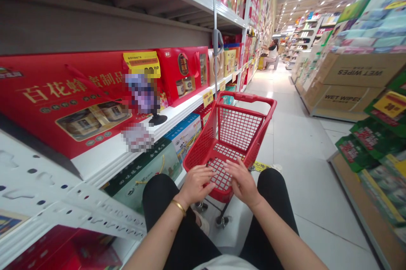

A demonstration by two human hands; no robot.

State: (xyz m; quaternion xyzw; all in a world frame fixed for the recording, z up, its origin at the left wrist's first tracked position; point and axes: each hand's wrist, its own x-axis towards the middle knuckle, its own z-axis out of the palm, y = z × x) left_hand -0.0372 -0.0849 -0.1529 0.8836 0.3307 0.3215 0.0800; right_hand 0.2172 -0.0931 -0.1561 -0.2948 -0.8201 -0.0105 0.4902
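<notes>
holding the left hand [196, 184] and right hand [242, 182] open and apart at the near edge of a red shopping cart [237, 128], beside a shelf [104, 168] of red gift boxes [63, 101].

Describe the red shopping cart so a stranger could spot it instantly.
In the supermarket aisle, find the white shelving lined with red gift boxes. Beside it stands a small red wire shopping cart, the left hand and right hand resting on its near end. It is the only cart in view, with a tall red handle.
</notes>
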